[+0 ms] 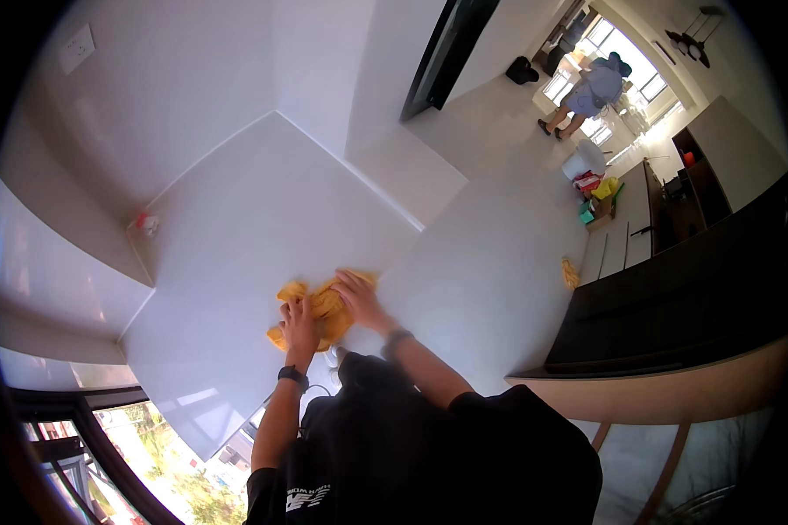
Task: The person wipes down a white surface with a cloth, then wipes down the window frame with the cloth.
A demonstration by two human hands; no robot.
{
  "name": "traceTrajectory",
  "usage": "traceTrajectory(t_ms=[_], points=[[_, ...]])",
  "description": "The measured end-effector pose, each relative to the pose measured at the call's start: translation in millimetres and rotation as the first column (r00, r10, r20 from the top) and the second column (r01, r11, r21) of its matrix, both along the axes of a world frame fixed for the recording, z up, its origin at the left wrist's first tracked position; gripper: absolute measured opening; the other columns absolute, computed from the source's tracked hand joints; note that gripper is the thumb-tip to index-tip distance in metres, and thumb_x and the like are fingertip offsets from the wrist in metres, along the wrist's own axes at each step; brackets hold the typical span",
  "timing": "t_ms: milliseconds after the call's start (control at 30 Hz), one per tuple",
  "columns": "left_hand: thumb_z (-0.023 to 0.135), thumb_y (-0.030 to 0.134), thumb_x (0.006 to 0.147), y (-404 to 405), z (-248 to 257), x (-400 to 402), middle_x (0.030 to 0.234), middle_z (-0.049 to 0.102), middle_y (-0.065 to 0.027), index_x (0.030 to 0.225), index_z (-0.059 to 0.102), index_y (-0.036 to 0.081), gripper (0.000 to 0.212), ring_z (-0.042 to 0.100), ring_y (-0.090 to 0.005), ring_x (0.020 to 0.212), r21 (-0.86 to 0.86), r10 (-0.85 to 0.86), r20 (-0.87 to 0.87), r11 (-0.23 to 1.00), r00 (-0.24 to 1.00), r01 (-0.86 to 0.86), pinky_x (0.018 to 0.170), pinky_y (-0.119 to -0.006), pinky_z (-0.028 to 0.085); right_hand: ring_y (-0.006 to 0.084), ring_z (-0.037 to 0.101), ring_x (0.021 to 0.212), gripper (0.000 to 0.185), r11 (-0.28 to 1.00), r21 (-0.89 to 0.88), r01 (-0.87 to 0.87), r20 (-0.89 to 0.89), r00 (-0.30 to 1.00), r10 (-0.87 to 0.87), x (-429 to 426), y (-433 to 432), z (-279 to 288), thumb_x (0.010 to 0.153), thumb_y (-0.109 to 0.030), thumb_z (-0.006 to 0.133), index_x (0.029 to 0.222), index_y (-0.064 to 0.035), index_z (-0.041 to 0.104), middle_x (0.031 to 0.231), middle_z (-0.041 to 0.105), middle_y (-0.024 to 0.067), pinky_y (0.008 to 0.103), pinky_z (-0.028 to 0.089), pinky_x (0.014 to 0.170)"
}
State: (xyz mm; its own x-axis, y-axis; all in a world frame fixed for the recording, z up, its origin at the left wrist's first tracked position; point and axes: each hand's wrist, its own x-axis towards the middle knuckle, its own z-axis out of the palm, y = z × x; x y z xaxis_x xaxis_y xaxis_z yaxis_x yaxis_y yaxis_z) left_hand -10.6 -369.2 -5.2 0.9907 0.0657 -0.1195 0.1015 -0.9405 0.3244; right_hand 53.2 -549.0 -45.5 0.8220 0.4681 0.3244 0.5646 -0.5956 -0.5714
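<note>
A crumpled yellow cloth [330, 314] lies on a broad white surface [256, 203] before me. My left hand [299, 328] grips the near left part of the cloth, its fingers curled into the folds. Against the cloth's far right part is my right hand [361, 303], its fingers bent over the fabric and slightly blurred. A dark band circles each of my wrists. Parts of the cloth are hidden under both hands.
White walls border the surface; a small red-and-white item [147, 224] sits in its left corner. A window [171, 453] is at lower left. Rightward stand a black panel [656, 308], a second yellow cloth [570, 273], a box of supplies [603, 211], a white bucket [584, 159] and another person [588, 92].
</note>
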Motion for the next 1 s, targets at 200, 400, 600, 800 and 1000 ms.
traceTrajectory(t_ms=[200, 400, 600, 800, 1000], points=[[0.058, 0.028, 0.083, -34, 4, -6, 0.144, 0.033, -0.0167, 0.137, 0.041, 0.007, 0.06, 0.029, -0.041, 0.133, 0.059, 0.007, 0.074, 0.998, 0.997, -0.012, 0.098, -0.058, 0.034, 0.0278, 0.034, 0.135, 0.031, 0.995, -0.06, 0.085, 0.057, 0.995, -0.082, 2, 4, 5, 0.086, -0.007, 0.056, 0.117, -0.0086, 0.058, 0.143, 0.042, 0.0107, 0.043, 0.03, 0.107], [0.055, 0.026, 0.087, -2, -20, -49, 0.147, 0.033, -0.0173, 0.135, 0.045, 0.007, 0.053, 0.035, -0.0383, 0.131, 0.108, -0.01, 0.337, 0.994, 0.941, -0.028, 0.105, -0.053, 0.03, 0.03, 0.034, 0.135, 0.031, 0.991, -0.132, -0.014, 0.076, 0.997, 0.024, -22, 31, 9, 0.089, -0.015, 0.056, 0.118, -0.0054, 0.057, 0.143, 0.04, 0.015, 0.0429, 0.029, 0.108], [0.055, 0.021, 0.089, 79, -19, -117, 0.144, 0.037, -0.0149, 0.135, 0.047, 0.013, 0.047, 0.038, -0.0362, 0.13, 0.043, 0.234, 0.316, 0.964, 0.919, -0.261, 0.107, -0.046, 0.03, 0.0305, 0.029, 0.137, 0.041, 0.937, -0.144, -0.318, 0.089, 0.939, 0.332, -74, 102, 16, 0.092, -0.028, 0.052, 0.125, -0.0045, 0.054, 0.145, 0.038, 0.0153, 0.0454, 0.025, 0.11], [0.053, 0.017, 0.091, 140, 0, -228, 0.145, 0.036, -0.0152, 0.135, 0.045, 0.01, 0.046, 0.037, -0.0353, 0.13, 0.119, 0.389, 0.33, 0.887, 0.86, -0.447, 0.108, -0.047, 0.028, 0.0339, 0.026, 0.138, 0.06, 0.691, -0.157, -0.706, 0.041, 0.694, 0.718, -142, 174, 23, 0.09, -0.036, 0.056, 0.138, -0.0026, 0.041, 0.146, 0.033, 0.0185, 0.047, 0.022, 0.112], [0.054, 0.017, 0.089, 155, -13, -285, 0.15, 0.027, -0.0148, 0.143, 0.034, 0.014, 0.058, 0.031, -0.0368, 0.135, 0.124, 0.539, 0.24, 0.807, 0.807, -0.577, 0.112, -0.048, 0.023, 0.0308, 0.016, 0.143, 0.07, 0.499, -0.345, -0.795, -0.038, 0.543, 0.839, -184, 202, 20, 0.09, -0.043, 0.054, 0.146, -0.0079, 0.032, 0.153, 0.023, 0.0151, 0.0465, 0.015, 0.113]])
